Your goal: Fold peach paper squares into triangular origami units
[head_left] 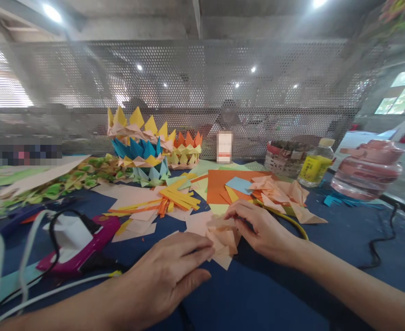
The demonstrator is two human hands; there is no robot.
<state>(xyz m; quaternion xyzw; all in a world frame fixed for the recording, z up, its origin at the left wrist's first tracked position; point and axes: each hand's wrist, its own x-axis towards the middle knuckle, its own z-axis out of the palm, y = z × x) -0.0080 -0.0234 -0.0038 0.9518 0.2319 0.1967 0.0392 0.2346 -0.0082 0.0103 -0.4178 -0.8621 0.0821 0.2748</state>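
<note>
My left hand (180,264) is held palm down, its fingers stretched toward the left side of a small pile of folded peach paper pieces (223,240). Its thumb is apart from the fingers, and nothing shows in its grasp. On the other side of the pile, my right hand (259,228) is bent at the wrist with loosely curved fingers, thumb apart, and I see nothing held. Its fingertips are over the pile's far edge; whether they touch the paper is hard to tell. A flat peach sheet (197,221) lies partly beneath the pile.
Behind are yellow-orange paper strips (180,197), an orange sheet (219,181), more folded peach pieces (285,188) and stacked paper crowns (140,147). A magenta power strip (102,234) with cables stands left. A yellow-labelled bottle (315,165) and a pink water jug (366,172) stand right.
</note>
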